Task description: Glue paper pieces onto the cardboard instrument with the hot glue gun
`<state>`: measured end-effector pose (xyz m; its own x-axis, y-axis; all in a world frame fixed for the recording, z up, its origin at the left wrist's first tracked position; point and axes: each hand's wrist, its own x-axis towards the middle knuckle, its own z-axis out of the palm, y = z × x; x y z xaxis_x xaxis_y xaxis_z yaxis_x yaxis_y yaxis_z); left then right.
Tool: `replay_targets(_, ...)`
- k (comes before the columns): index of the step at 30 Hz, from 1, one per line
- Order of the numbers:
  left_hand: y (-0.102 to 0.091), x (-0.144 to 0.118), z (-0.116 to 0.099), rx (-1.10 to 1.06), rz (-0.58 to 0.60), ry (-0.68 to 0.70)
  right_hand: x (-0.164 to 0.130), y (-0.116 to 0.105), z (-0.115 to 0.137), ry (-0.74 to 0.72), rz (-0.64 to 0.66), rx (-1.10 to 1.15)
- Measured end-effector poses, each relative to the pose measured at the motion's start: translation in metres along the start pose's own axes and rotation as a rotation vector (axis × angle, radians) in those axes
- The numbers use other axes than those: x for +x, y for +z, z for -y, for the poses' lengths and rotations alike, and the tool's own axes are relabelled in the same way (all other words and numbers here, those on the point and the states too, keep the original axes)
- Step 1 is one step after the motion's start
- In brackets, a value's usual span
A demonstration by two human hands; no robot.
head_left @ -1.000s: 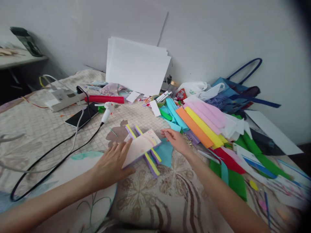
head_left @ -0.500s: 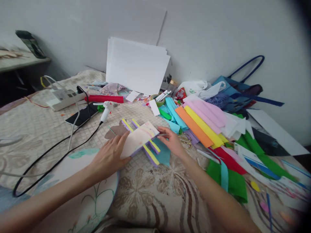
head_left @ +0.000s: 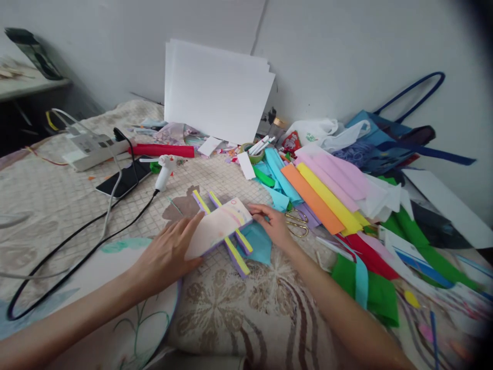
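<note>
A whitish rectangular board with faint coloured drawing (head_left: 219, 223) lies across two yellow and purple strips (head_left: 238, 258), whose ends stick out on both sides. My left hand (head_left: 169, 249) grips the board's left end, thumb on the near edge and fingers along the far one. At the opposite end, my right hand (head_left: 270, 223) pinches the corner between thumb and fingers. Light blue paper (head_left: 262, 246) lies partly under the strips, close to my right hand. Behind the board rests a white glue gun (head_left: 164, 177) with a black cord.
A large board painted with plants (head_left: 152, 329) lies under my left forearm. Gold-handled scissors (head_left: 297, 224) and crepe paper rolls (head_left: 314, 200) are on the right. A phone (head_left: 121, 181) and power strip (head_left: 88, 152) lie left. White sheets (head_left: 215, 92) lean on the wall.
The camera view has shifted slightly. Both hands keep their hold on the board, which sits nearly as before across the strips.
</note>
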<state>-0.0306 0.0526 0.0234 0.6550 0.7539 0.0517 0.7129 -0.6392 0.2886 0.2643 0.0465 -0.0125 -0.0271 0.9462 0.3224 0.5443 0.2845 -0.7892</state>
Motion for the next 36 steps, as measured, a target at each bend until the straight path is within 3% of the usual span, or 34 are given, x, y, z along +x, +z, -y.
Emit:
replay_targets(5,0.002,-0.002,0.002,-0.023,-0.008,-0.004,-0.006,-0.002,-0.004,0.037,0.06,0.075)
replay_targets(12,0.0,-0.005,0.005,-0.026,0.045,0.011,-0.009,0.001,-0.001,-0.082,0.071,-0.08)
replay_targets(18,-0.003,-0.016,0.009,0.002,0.054,0.017,-0.013,-0.001,0.006,-0.057,0.123,-0.04)
replay_targets(22,-0.002,-0.018,0.011,-0.018,0.046,0.017,-0.016,0.001,0.01,-0.116,0.167,-0.054)
replay_targets(25,-0.001,-0.018,0.011,-0.005,0.052,0.022,-0.018,0.005,0.012,-0.145,0.147,-0.115)
replay_targets(33,-0.002,-0.023,0.017,0.007,0.052,0.009,-0.022,-0.006,0.026,-0.04,0.006,-0.084)
replay_targets(36,-0.002,-0.025,0.018,-0.001,0.043,0.012,-0.031,-0.005,0.034,-0.082,0.084,-0.111)
